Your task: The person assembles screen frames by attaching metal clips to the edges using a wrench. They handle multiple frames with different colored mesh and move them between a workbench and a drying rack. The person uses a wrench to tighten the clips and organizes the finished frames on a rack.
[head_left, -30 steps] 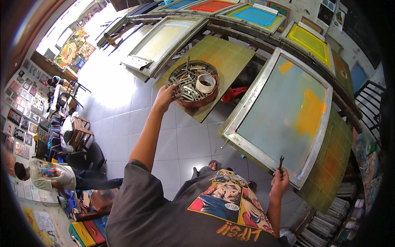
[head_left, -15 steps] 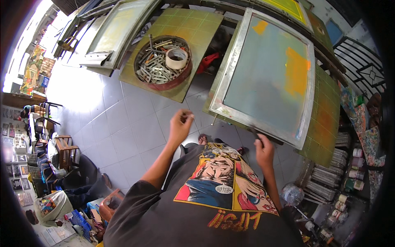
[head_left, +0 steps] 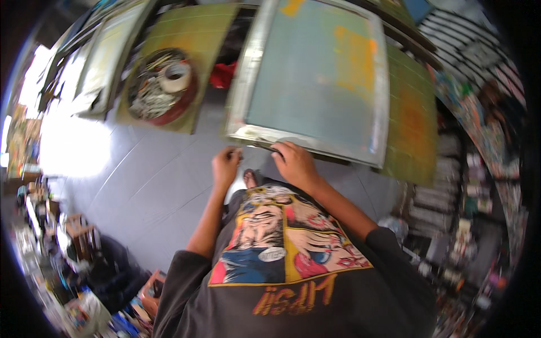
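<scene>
A screen-printing frame with a pale metal rim and grey-blue mesh lies on a greenish board. Orange patches mark its mesh. At its near edge, left of the middle, my right hand is closed around a thin dark tool, mostly covered by the fingers; motion blur hides its kind. My left hand is just left of that, below the frame's near left corner. Its fingertips are pinched together, with a small pale bit at them that I cannot make out. The two hands are a short gap apart.
Left of the frame, a round reddish tub of small metal pieces, with a masking tape roll on top, stands on another greenish board. A red thing shows between the boards. Stacked grey slats stand at the right.
My right hand has moved left along the frame's near edge, closer to my left hand. The view has shifted, so the frame and tub appear farther left and higher.
</scene>
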A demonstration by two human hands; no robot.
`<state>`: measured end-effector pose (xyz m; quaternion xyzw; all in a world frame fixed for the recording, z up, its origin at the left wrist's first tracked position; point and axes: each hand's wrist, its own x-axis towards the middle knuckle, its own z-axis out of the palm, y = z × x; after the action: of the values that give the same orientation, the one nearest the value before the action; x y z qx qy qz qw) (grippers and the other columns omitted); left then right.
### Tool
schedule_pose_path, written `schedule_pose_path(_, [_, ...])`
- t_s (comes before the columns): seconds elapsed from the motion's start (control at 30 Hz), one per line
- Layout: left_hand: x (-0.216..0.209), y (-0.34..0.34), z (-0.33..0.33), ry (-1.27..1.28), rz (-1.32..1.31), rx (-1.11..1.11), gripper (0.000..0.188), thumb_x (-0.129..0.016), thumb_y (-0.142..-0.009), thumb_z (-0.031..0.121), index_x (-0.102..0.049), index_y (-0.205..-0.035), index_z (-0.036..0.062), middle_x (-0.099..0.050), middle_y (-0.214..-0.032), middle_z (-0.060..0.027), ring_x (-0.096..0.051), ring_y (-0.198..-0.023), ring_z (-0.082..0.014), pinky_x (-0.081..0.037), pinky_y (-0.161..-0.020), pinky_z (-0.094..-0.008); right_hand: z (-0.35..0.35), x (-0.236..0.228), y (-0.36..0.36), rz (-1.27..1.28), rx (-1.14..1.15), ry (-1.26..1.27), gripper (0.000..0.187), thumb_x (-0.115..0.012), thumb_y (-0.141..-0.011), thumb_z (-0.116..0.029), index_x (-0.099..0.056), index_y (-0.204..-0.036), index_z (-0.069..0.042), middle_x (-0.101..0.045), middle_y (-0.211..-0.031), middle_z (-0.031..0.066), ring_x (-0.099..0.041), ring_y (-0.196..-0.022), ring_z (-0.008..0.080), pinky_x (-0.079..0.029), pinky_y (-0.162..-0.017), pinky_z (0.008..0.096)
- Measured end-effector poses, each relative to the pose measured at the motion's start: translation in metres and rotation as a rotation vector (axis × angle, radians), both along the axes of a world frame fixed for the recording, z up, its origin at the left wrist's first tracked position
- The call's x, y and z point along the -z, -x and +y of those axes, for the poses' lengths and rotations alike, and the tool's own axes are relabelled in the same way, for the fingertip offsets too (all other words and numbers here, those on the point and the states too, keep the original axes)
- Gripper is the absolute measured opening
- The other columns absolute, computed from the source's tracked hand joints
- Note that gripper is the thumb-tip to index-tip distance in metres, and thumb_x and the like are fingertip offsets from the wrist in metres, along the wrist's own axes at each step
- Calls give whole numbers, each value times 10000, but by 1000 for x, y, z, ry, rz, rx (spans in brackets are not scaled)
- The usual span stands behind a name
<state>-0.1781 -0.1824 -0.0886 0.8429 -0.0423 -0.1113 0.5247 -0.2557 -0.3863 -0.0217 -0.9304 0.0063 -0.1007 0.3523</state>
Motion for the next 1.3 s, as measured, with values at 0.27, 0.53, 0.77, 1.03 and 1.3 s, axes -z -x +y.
schedule_pose_path(0.27, [-9, 2, -2, 121, 115, -10, 173, -571, -893, 121, -609, -801, -21, -511, -586, 1, -444, -526, -70, -354, -489, -233, -103, 10, 154, -91, 860, -208, 173, -603, -854, -159, -567, -876, 8, -588, -756, 144, -583, -697, 246, -446, -629, 344])
schedule_pose_path(0.53, [-17, -1, 3, 106, 149, 47, 157, -553, -901, 106, -585, -785, 5, -490, -586, 13, -425, -524, -63, -349, -490, -228, -119, 58, 186, -94, 1117, -623, 162, -550, -924, -215, -524, -924, -55, -604, -858, 37, -507, -684, 67, -422, -570, 216])
schedule_pose_path(0.77, [-11, -15, 23, 34, 90, 55, 204, -562, -898, 137, -578, -751, -4, -499, -581, 1, -433, -521, -73, -352, -484, -238, -94, 62, 163, -195, 1201, -1018, 148, -565, -908, -143, -441, -912, -62, -646, -897, 93, -469, -585, 59, -387, -509, 190])
schedule_pose_path(1.03, [-11, -20, 29, 8, 132, -7, 214, -557, -897, 153, -603, -791, -27, -535, -589, -25, -487, -533, -89, -394, -500, -246, -87, 62, 167, -105, 1192, -942, 190, -618, -867, -113, -435, -905, -78, -663, -863, 91, -434, -526, 45, -335, -436, 192])
schedule_pose_path(1.3, [-7, -17, 28, 145, 276, 8, 251, -491, -943, 185, -598, -839, -16, -575, -639, -32, -531, -558, -92, -442, -536, -226, -95, 71, 177, -121, 1137, -857, 157, -590, -892, -149, -450, -893, -76, -659, -863, 87, -401, -479, 43, -315, -409, 189])
